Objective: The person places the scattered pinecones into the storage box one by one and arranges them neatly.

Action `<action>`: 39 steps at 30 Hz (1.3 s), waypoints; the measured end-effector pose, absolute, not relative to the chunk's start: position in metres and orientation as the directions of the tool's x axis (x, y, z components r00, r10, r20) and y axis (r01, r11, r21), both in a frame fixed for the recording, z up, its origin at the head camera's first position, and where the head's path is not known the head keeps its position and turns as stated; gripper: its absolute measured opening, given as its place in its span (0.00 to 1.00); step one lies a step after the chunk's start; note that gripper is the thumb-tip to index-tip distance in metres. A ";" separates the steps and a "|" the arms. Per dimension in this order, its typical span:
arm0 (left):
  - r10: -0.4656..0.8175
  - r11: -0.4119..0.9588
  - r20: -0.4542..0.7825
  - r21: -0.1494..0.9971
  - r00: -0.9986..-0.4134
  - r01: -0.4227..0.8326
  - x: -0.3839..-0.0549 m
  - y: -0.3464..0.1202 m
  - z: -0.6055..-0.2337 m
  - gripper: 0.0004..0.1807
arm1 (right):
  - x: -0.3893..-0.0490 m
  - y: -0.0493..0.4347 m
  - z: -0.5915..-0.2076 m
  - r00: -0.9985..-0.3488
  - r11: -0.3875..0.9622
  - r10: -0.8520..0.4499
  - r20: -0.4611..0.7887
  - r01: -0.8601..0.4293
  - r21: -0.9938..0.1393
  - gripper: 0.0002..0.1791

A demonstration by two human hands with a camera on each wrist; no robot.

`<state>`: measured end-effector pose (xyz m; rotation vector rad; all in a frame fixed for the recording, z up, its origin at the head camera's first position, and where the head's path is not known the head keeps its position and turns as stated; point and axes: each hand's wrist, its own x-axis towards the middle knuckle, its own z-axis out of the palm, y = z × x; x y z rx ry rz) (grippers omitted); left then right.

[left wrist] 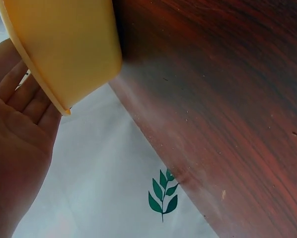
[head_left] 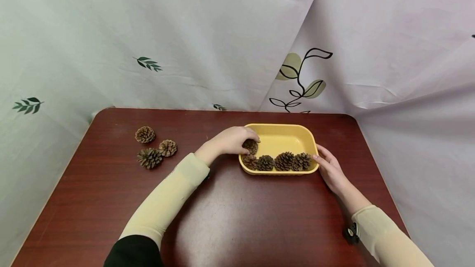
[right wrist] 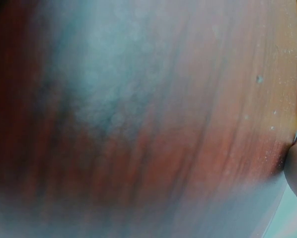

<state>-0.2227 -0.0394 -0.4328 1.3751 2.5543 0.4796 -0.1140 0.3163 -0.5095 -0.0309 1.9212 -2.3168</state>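
A yellow plastic tray [head_left: 285,135] stands on the table in the head view. Several brown pine cones [head_left: 284,161] line its near side. My left hand [head_left: 233,140] reaches over the tray's left rim and holds a pine cone [head_left: 250,147] between thumb and fingers in the left end. In the left wrist view, the fingers of this hand [left wrist: 22,119] pass behind the tray's rim, so the cone is hidden there. At the tray's right end my right hand [head_left: 331,171] grips the rim, thumb on the edge; the right wrist view catches only a sliver of it.
Three more pine cones [head_left: 150,158] lie grouped on the left part of the dark red wooden table [head_left: 237,217]. Behind the table's far edge hangs a pale cloth [head_left: 208,32] with leaf prints.
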 end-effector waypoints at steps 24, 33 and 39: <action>0.754 0.572 0.096 0.390 -0.649 0.722 -0.218 -0.098 -0.418 0.22 | -0.111 0.317 -0.509 -0.992 -0.194 -0.116 -0.046 0.068 -0.979 0.20; 0.714 0.604 0.122 0.391 -0.690 0.694 -0.211 -0.132 -0.415 0.21 | -0.111 0.317 -0.509 -0.993 -0.192 -0.108 -0.049 0.069 -0.979 0.19; 0.681 0.640 0.110 0.393 -0.724 0.661 -0.204 -0.155 -0.410 0.21 | -0.112 0.316 -0.508 -0.992 -0.193 -0.114 -0.047 0.069 -0.979 0.19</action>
